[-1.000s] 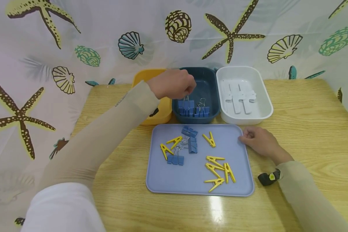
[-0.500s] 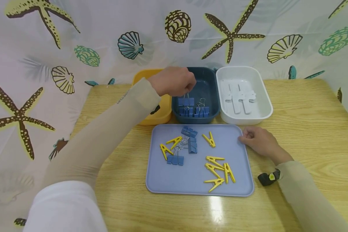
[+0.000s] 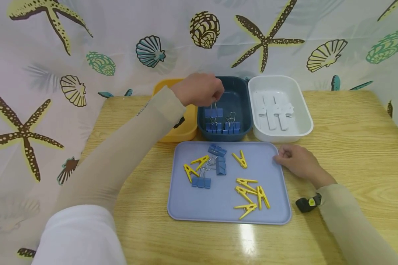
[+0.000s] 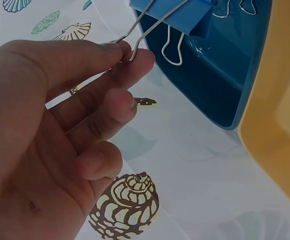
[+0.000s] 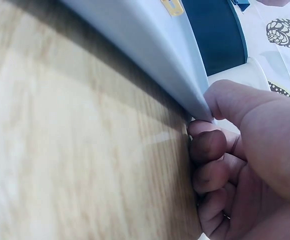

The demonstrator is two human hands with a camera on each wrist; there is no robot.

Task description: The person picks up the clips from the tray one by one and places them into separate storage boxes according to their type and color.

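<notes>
left hand (image 3: 200, 89): had a blue binder clip (image 3: 213, 113) pinched from above, dangling over the navy bin's (image 3: 234, 97) 8 o'clock side | right hand (image 3: 297, 162): just pinched the tray (image 3: 199, 204) rim around 2 o'clock | four yellow pegs (image 3: 263, 198): sat near tray's 4

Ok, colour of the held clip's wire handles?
Silver wire handles on the blue binder clip; clearest in the left wrist view.

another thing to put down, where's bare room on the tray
Tray: bare below the lowest blue clip, left of four yellow pegs; also between the lone peg and right hand. Crowded: upper left, two more clips and two pegs.
</notes>
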